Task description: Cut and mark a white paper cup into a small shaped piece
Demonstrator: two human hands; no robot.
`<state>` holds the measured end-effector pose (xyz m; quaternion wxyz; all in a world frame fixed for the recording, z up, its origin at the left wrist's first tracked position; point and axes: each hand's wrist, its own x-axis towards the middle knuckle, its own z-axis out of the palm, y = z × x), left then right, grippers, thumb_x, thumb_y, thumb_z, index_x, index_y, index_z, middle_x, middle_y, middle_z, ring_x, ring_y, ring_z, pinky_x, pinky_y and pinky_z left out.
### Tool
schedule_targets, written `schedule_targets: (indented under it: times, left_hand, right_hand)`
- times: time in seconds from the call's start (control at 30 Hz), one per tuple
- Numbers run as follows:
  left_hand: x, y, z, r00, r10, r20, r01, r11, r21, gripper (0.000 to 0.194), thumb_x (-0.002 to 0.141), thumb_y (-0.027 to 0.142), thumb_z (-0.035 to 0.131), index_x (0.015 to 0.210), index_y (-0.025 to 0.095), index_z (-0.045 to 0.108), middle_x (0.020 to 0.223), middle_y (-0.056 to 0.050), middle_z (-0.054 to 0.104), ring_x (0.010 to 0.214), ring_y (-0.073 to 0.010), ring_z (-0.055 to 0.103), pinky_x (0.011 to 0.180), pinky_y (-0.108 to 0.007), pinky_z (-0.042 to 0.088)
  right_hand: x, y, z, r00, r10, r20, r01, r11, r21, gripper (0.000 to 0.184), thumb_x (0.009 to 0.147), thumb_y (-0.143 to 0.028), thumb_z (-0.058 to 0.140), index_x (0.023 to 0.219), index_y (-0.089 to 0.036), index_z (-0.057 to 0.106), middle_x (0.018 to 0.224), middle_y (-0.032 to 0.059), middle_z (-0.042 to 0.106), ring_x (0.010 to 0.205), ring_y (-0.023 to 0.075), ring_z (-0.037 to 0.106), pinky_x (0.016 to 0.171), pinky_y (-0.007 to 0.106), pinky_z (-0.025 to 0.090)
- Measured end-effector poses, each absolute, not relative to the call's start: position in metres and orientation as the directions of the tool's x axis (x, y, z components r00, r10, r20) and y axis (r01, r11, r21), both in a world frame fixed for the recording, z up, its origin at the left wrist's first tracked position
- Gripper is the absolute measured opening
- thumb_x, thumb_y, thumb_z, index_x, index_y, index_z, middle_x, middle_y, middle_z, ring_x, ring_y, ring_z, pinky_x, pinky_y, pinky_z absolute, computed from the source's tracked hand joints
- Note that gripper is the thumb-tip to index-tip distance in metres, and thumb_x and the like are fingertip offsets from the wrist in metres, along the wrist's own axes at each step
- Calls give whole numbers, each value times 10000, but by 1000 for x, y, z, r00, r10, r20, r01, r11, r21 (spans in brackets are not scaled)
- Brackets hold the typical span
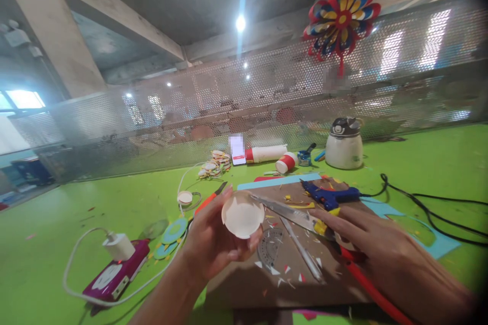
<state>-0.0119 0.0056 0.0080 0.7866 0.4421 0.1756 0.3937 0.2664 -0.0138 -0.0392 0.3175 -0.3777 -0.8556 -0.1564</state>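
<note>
My left hand (211, 241) is closed around a round cream paper disc (243, 214), held upright above the brown cardboard work mat (290, 284). My right hand (375, 244) grips red-handled scissors (293, 215); the metal blades point left and their tips touch the disc's upper edge. A clear protractor (270, 247) and a metal blade or ruler (303, 251) lie on the mat between my hands, among small paper scraps.
A blue glue gun (330, 196) with a black cord lies behind the scissors. A phone with white charger (114, 269) sits left. Blue paper circles (173, 231), cut-out stacks (213, 165), glue tubes, a cream kettle (344, 144) and a hanging paper flower (342, 12) are around the green table (57, 223).
</note>
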Motion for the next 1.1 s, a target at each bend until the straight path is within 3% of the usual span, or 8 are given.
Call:
schedule_targets:
  times: [0.13, 0.5, 0.7, 1.1]
  left_hand:
    - [-12, 6, 7, 652, 756, 60, -455, 326, 829, 536, 869, 590, 486, 873, 96, 693, 569, -83, 613, 467, -100, 536, 355, -146, 235]
    - [-12, 4, 9, 682, 728, 72, -461, 351, 815, 543, 899, 584, 434, 873, 101, 680, 582, -90, 643, 412, -82, 522, 332, -132, 263]
    - [-12, 6, 7, 692, 718, 76, -471, 370, 801, 533, 899, 574, 440, 874, 99, 680, 600, -105, 661, 401, -82, 534, 331, -129, 298]
    - [-11, 7, 5, 665, 744, 56, -484, 374, 791, 503, 892, 551, 459, 874, 101, 683, 621, -118, 676, 427, -96, 578, 362, -130, 366]
  right_hand:
    - [266, -14, -41, -519, 539, 663, 740, 671, 34, 514, 857, -121, 474, 1369, -142, 507, 975, 159, 701, 741, 267, 709, 555, 376, 583]
    - [266, -14, -51, -474, 578, 664, 754, 656, -34, 478, 910, -100, 374, 1355, -187, 526, 1066, 145, 702, 879, 266, 705, 653, 368, 573]
    - [266, -15, -53, -491, 595, 636, 759, 651, -23, 438, 923, -142, 374, 1328, -187, 535, 1181, 182, 673, 979, 320, 693, 648, 400, 580]
    - [262, -13, -44, -511, 539, 670, 740, 673, 22, 491, 854, -85, 452, 1336, -147, 519, 1034, 171, 711, 833, 286, 718, 578, 366, 576]
